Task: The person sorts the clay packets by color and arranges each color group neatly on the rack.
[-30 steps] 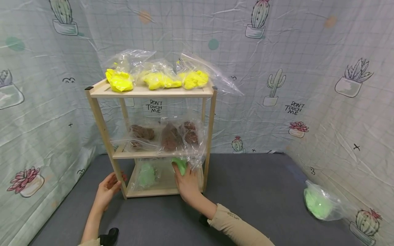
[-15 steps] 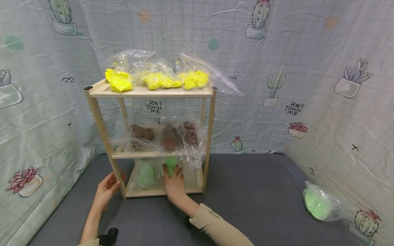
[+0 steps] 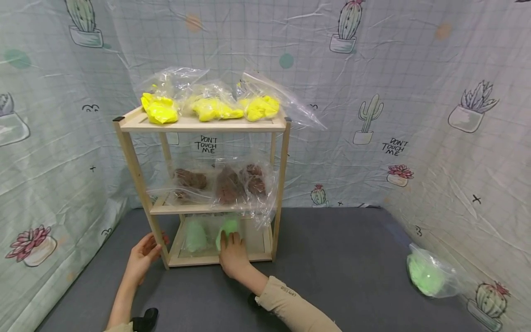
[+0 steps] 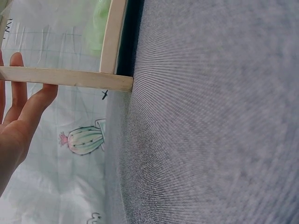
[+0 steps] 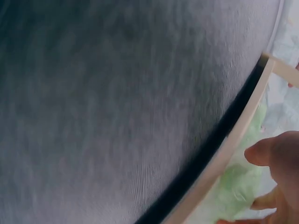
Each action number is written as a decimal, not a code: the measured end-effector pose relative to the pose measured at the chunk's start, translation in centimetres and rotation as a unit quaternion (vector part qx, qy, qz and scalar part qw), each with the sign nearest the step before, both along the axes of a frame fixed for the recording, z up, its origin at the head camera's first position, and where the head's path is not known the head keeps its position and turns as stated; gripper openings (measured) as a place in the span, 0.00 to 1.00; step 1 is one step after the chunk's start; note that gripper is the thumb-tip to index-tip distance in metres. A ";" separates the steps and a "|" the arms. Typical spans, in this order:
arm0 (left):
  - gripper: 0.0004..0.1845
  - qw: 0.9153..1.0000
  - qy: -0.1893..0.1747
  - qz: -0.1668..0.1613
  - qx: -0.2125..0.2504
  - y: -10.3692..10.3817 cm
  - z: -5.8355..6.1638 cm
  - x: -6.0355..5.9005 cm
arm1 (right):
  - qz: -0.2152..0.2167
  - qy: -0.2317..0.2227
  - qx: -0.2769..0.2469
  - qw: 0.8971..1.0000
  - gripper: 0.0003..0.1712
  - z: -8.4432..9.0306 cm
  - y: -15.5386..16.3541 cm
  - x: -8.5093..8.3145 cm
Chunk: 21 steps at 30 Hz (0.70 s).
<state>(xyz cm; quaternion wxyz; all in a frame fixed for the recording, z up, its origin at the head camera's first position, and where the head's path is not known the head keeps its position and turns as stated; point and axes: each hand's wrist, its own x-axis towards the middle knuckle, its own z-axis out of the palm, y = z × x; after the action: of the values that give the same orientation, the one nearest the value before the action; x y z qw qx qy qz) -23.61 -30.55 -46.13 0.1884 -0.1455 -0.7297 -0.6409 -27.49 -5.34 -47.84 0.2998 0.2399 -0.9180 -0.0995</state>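
A three-tier wooden shelf stands on a dark grey surface. My left hand grips its front left leg, with fingers behind the wood in the left wrist view. On the bottom tier lie two clear bags of light green stuff. My right hand reaches over the front rail, its fingertips on the right-hand green bag; thumb and fingers are spread apart over it in the right wrist view. The other green bag lies just left of it, near the left leg.
Several bags of brown stuff fill the middle tier, their plastic hanging over its front edge. Bags of yellow stuff line the top. A further green bag lies far right on the grey surface, beside the printed curtain.
My right hand has moved left with the green bag, from the right part of the bottom tier to beside the other green bag, then slightly towards me. My left hand has stayed on the leg.
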 end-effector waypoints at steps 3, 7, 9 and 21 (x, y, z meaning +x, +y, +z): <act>0.21 1.000 0.001 0.000 0.002 0.0 0.0 0.1 | -0.011 -0.026 0.028 0.999 0.35 0.4 0.2 -0.1; 0.20 1.000 0.007 -0.007 0.008 -0.1 0.0 0.1 | 0.005 -0.008 0.027 1.000 0.32 0.7 0.7 -0.2; 0.20 1.000 0.010 -0.013 0.010 -0.1 0.0 0.1 | 0.020 0.005 0.022 1.000 0.31 0.4 0.9 -0.5; 0.19 1.000 -0.002 0.001 0.005 0.0 0.0 0.0 | 0.019 -0.146 0.009 0.989 0.29 1.5 1.7 -0.8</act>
<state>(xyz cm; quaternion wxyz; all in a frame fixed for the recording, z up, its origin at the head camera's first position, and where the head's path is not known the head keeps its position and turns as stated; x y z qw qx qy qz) -23.58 -30.53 -46.08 0.1888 -0.1425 -0.7269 -0.6448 -28.30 -3.59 -46.37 0.1622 0.2719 -0.9463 -0.0658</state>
